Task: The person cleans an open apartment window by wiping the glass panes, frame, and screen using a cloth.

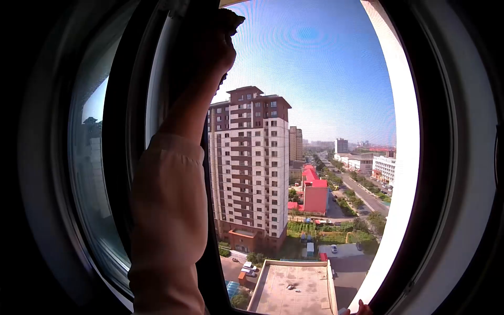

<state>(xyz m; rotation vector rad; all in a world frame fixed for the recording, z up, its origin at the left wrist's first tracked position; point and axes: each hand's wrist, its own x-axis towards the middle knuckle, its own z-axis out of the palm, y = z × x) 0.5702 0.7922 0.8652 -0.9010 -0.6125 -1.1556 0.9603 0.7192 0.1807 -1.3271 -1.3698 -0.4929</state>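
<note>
My left hand (219, 51) is raised high at the upper part of the window, on the dark frame (212, 231) along the left side of the opening. It is closed on a dark cloth (231, 20) whose ragged edge sticks out above the fingers and below the wrist. Most of the hand is in shadow, so the single fingers are hard to make out. Only the fingertips of my right hand (362, 308) show at the bottom edge, by the lower right corner of the window. The rest of that hand is cut off.
A fine mesh screen (315, 68) covers the opening. To the left stands a glass pane (94, 157) in its frame; a bright white edge (409, 157) curves down the right. Outside, far below, are a tall building (249, 168), a flat roof (294, 289) and a road.
</note>
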